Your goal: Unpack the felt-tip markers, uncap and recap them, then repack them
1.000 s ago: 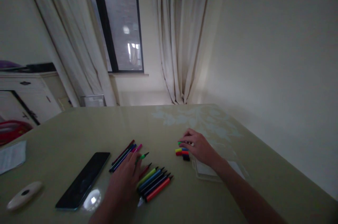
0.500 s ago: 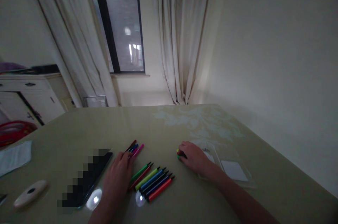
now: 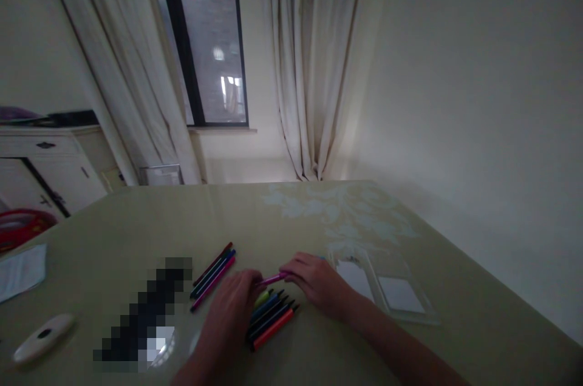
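A purple felt-tip pen [image 3: 273,278] spans the gap between my two hands, just above the table. My left hand [image 3: 234,298] closes on its left end, and the fingers of my right hand [image 3: 314,280] are closed round its right end. A speck of blue shows past my right fingers; I cannot make out what it is. Below my hands lies a row of felt-tip pens [image 3: 274,330], yellow-green, blue, dark and red, partly covered by my left hand. Left of that hand rests a second group with dark red, dark blue and magenta pens [image 3: 213,284].
A clear plastic case [image 3: 430,316] with white inserts lies open right of my right hand. A blurred-out dark object [image 3: 146,313], a pale oval object [image 3: 44,337] and a paper sheet [image 3: 22,270] are at the left. Beyond the table [image 3: 159,216] hang curtains [image 3: 314,70].
My left hand has moved right from the left pen group, and my right hand has shifted slightly left. The purple pen now shows between them. The green and yellow tips by my right hand no longer show.
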A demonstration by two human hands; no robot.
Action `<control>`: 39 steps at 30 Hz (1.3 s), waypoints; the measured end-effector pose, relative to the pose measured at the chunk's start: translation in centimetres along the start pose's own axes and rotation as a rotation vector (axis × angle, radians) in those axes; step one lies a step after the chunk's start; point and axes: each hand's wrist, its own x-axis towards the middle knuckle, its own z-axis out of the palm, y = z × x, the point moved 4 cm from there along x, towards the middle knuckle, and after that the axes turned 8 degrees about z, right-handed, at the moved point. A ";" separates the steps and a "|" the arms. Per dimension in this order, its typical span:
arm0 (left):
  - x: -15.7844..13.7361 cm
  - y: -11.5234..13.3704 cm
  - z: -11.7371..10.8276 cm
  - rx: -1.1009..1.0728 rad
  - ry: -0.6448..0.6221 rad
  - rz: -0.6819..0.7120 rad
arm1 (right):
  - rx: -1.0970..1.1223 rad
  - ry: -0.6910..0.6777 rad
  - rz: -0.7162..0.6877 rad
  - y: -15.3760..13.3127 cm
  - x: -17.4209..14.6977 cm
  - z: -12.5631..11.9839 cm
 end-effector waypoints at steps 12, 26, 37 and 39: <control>0.8 3.3 -0.5 -0.046 -0.166 -0.022 | -0.046 0.021 -0.123 0.2 -0.1 -0.7; -0.1 -2.7 -2.0 0.164 -0.079 -0.203 | -0.009 0.301 0.224 6.3 0.6 -2.6; -0.8 -4.1 -2.8 0.338 -0.109 -0.342 | -0.381 0.113 0.265 4.5 1.0 3.2; -1.1 -4.7 -3.1 0.391 -0.092 -0.369 | -0.371 0.113 0.281 4.5 1.1 2.7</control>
